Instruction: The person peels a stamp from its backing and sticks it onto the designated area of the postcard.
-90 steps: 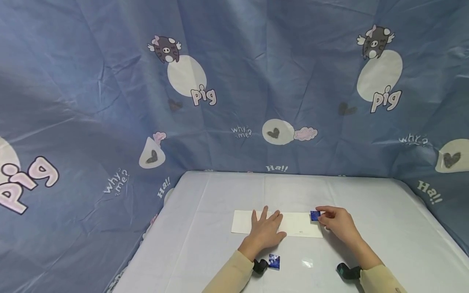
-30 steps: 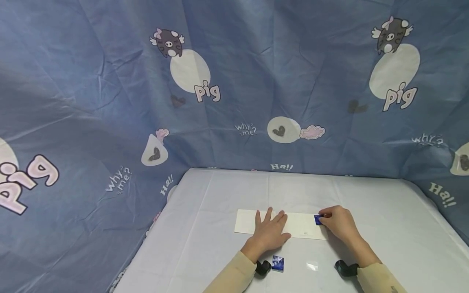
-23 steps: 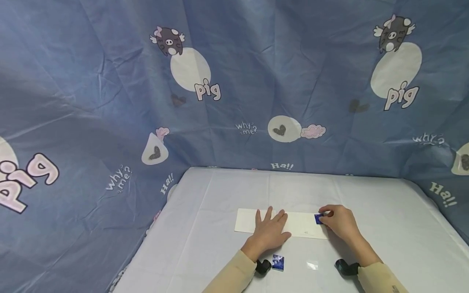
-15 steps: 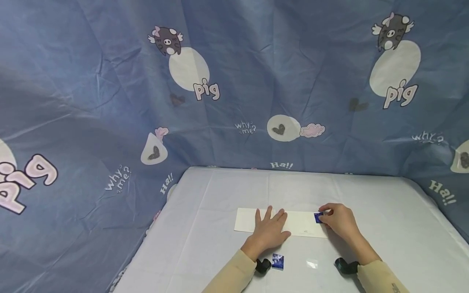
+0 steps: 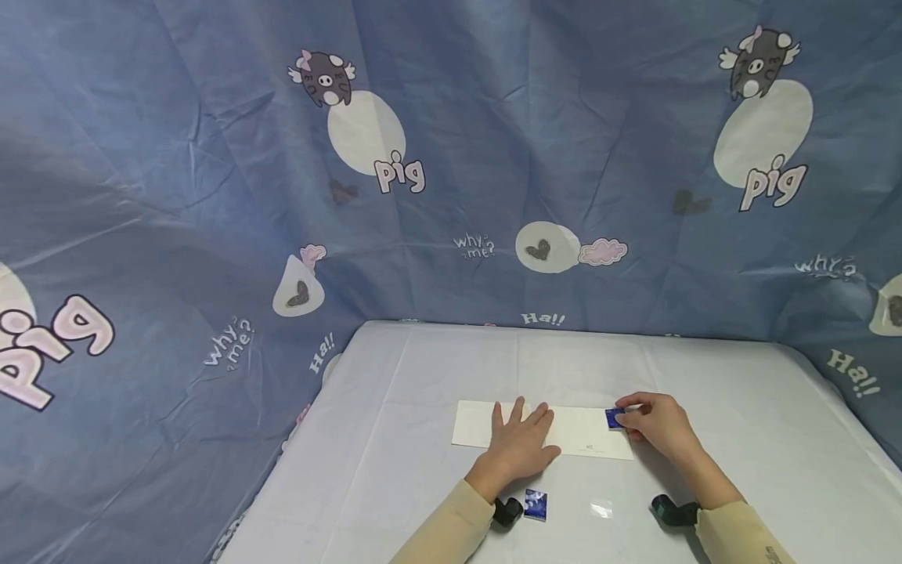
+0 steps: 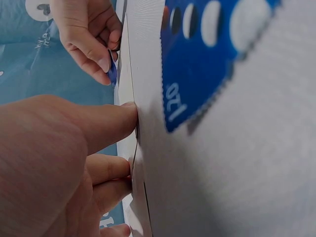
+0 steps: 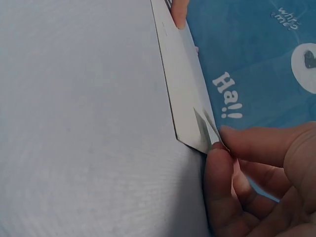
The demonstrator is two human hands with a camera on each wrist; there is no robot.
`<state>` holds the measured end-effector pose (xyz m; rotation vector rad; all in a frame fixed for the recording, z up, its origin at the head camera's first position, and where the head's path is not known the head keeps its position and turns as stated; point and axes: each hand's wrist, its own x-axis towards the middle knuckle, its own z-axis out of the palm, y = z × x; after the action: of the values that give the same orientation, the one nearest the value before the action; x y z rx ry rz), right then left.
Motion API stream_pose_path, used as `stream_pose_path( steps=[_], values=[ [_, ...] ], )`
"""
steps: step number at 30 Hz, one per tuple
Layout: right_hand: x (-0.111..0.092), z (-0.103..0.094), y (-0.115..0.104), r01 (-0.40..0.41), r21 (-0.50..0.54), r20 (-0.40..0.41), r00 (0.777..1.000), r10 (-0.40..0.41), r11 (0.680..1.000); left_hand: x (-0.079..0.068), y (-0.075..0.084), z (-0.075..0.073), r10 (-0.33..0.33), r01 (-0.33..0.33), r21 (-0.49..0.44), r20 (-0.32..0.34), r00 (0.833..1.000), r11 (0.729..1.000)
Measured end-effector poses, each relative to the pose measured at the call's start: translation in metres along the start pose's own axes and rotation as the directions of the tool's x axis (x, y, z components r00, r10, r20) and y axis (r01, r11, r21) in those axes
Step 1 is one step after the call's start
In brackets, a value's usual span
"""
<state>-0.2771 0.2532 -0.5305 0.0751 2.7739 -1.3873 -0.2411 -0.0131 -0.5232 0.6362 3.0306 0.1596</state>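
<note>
My left hand rests spread on a long white paper strip, fingers straight, the thumb along its near edge. At the strip's right end, my right hand pinches a small blue postage stamp between thumb and fingertips. The stamp stands tilted close over the paper in the right wrist view, its pale back showing. A second blue stamp with a serrated edge lies on the table by the left wrist; moon-like shapes and "120" show on it in the left wrist view.
A small glossy pale piece lies on the white table cover, nearer than the strip. Black wrist devices sit at both sleeves. Behind the table hangs a blue printed curtain.
My left hand keeps its place on the paper. The right fingers have drawn closer together on the stamp since the earliest frame, and the right hand has shifted slightly right over the last half second.
</note>
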Motion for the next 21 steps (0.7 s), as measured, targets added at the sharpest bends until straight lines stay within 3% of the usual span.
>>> stream_pose_path(
  steps=[21],
  values=[
    [-0.0023,0.0083,-0.0053,0.043,-0.147,-0.058,0.997,-0.052,0.988,0.0005,0.0003,0.0017,-0.001,0.001,0.01,0.002,1.0,1.0]
  ],
)
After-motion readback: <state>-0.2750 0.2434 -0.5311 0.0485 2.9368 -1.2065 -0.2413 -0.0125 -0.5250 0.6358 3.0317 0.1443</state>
